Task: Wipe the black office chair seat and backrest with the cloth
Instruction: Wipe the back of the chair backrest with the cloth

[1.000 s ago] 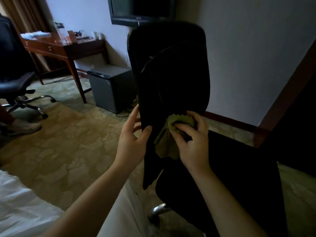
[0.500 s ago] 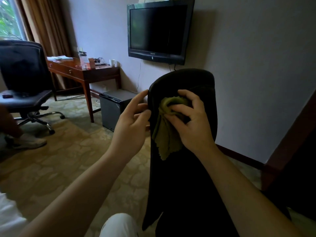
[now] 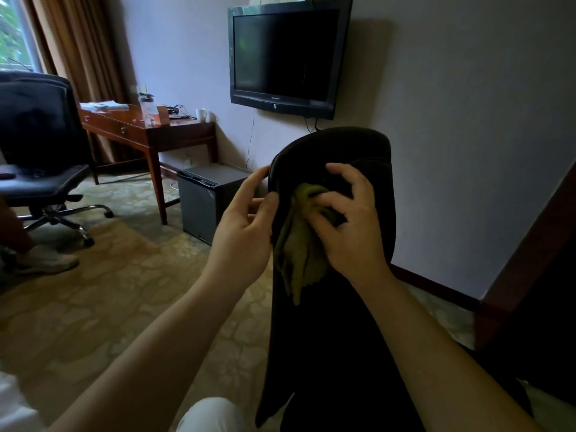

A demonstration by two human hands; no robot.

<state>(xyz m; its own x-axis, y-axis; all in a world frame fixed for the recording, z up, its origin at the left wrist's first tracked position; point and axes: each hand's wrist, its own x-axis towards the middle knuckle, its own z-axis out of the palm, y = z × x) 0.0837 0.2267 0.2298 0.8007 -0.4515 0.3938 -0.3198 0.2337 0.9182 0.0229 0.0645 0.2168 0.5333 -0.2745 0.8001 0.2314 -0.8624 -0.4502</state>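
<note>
Right hand: your right hand (image 3: 349,226) has its fingers curled and clamped on the cloth (image 3: 299,247), pressing it to the chair.
Cloth: olive green and bunched under your fingertips. Its loose tail hangs straight down below the grip, against the black surface.
Left hand: your left hand (image 3: 246,226), just left of the grip, pinches the side edge of the backrest (image 3: 339,322) with the thumb on the face. The fingers appear to reach round the rim. I judge it to be steadying the chair.
Backrest: upright and directly under the grip, which sits just below its top edge.
Seat: somewhere below the grip, but it cannot be made out in the dark lower area.
Progress: wiping is under way at the upper left of the backrest. The black surface shows no mark to tell which parts are already clean.
Remaining: in my judgement, the upper right of the backrest, its length below the grip, and the seat.
Beyond the grip: a small dark cabinet (image 3: 205,201) stands left of it. Further left are a wooden desk (image 3: 149,132) and a second office chair (image 3: 37,145). A wall television (image 3: 283,57) hangs above it.
</note>
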